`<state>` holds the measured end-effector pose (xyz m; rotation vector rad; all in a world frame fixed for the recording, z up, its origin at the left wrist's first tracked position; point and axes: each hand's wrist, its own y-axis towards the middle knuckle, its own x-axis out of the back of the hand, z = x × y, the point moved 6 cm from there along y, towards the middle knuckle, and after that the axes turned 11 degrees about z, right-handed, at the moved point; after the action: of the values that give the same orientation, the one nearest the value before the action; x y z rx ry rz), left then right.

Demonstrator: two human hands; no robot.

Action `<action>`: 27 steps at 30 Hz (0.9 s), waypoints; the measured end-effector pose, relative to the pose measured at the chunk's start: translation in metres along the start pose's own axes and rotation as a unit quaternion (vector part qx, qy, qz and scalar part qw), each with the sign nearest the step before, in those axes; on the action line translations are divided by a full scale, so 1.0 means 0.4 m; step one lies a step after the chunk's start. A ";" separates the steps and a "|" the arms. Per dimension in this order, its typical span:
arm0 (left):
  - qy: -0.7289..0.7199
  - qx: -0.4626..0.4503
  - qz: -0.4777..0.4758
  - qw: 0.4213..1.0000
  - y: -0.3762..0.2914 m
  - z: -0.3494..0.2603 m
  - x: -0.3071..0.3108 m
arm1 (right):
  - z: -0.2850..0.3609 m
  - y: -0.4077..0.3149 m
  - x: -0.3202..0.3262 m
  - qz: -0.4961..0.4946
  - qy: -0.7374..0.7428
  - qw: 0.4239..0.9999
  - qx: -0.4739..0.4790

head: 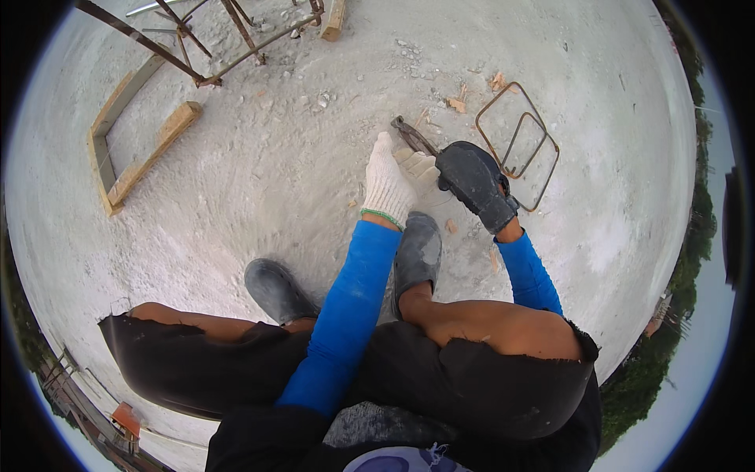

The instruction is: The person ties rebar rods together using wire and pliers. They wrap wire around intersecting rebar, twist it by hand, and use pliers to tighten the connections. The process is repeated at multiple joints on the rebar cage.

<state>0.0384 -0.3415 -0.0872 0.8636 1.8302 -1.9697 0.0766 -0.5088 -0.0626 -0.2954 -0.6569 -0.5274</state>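
My left hand [394, 174], in a white knit glove with a green cuff edge, is in front of me beside the other hand, its thumb pointing up. Whether it pinches something thin is hard to tell. In a dark, worn glove, my right hand [472, 177] is closed around the handles of rusty pincers [416, 137], whose head points up and left, just above the left hand's fingers. To the right of that hand, a large bent steel rebar stirrup [557, 147] lies on the concrete floor with a smaller bent stirrup [521, 127] inside its outline.
A timber frame [154, 154] lies at the left. Rusty rebar framework [171, 56] stands at the upper left, near a short wooden block [334, 23]. Wood chips [457, 104] and concrete crumbs are scattered ahead. My feet, in dark rubber clogs [417, 248], are close below my hands.
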 end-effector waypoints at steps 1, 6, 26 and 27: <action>-0.060 0.014 0.033 0.998 0.010 0.012 -0.002 | 0.038 -0.007 -0.009 -0.010 -0.049 0.998 0.034; -0.204 0.025 0.105 0.973 0.064 0.021 0.037 | 0.127 -0.066 -0.096 -0.051 0.052 0.981 -0.178; 0.102 -0.094 0.173 0.975 0.034 0.046 -0.039 | 0.163 -0.125 -0.026 -0.153 0.173 0.934 -0.272; 0.140 -0.096 0.184 0.968 0.034 0.058 -0.077 | 0.149 -0.131 -0.008 -0.169 0.170 0.930 -0.279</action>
<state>0.0655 -0.3712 -0.0790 1.3596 1.8051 -1.4766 0.0159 -0.5260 -0.0142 -0.6137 -0.2033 -1.0748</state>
